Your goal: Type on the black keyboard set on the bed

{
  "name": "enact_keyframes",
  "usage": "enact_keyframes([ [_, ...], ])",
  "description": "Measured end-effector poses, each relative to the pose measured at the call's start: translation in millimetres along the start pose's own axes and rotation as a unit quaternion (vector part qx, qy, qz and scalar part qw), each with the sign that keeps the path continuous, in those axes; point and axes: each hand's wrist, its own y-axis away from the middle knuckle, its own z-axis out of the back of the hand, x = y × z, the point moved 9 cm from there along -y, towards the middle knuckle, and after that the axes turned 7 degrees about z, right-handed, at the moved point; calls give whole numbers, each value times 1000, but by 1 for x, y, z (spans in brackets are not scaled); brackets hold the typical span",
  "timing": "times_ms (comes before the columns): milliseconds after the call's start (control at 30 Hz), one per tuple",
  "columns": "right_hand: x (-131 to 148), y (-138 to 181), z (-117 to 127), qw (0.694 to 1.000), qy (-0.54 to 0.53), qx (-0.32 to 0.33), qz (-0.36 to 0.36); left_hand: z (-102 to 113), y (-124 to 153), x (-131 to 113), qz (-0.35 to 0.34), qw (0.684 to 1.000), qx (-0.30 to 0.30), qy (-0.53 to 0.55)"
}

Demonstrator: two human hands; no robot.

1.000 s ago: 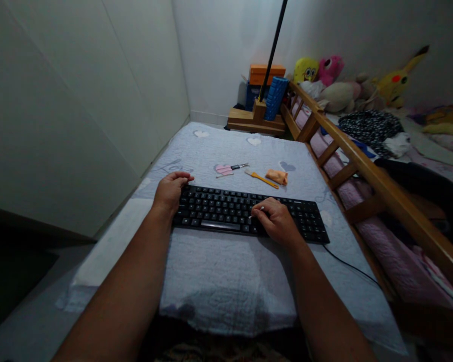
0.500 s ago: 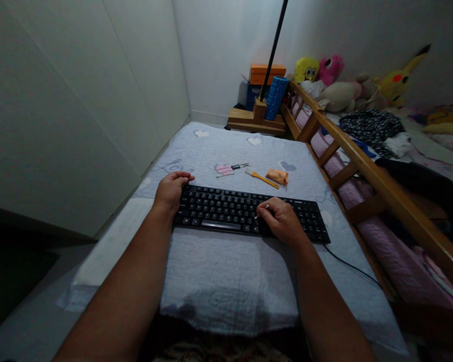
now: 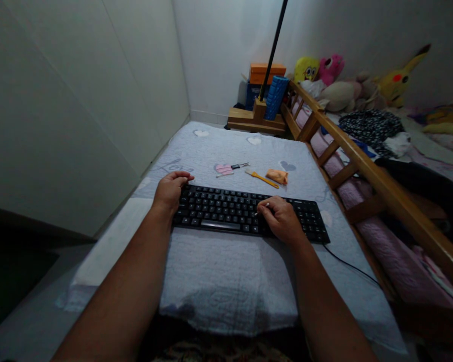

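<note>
A black keyboard (image 3: 221, 225) lies across the quilted cloth in front of me. My left hand (image 3: 169, 191) is closed around its far left corner, fingers along the back edge. Over the keys on the right side, my right hand (image 3: 281, 216) pinches a thin white cotton swab (image 3: 256, 214), its tip down at the keys. Behind the keyboard lie a small dark-handled tool with metal prongs (image 3: 236, 166), another thin swab-like stick (image 3: 225, 175), a yellow brush (image 3: 264, 179) and a crumpled orange bundle (image 3: 277, 176).
The light blue cloth (image 3: 226, 266) covers the surface under the keyboard. A black cable (image 3: 351, 264) runs off to the right. A wooden bed rail (image 3: 373, 186) borders the right side, with plush toys beyond. A pale panel (image 3: 98, 110) stands at left, and a wooden stand (image 3: 249, 119) at the back.
Hardly anything differs. The swab in my right hand has shifted very slightly over the keys; my left hand stays at the keyboard's corner.
</note>
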Motion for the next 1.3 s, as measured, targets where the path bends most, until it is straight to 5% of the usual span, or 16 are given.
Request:
enact_keyframes([
  [1300, 13, -2, -8, 1000, -20, -10, 18, 0, 1, 0, -1, 1000, -2, 3],
])
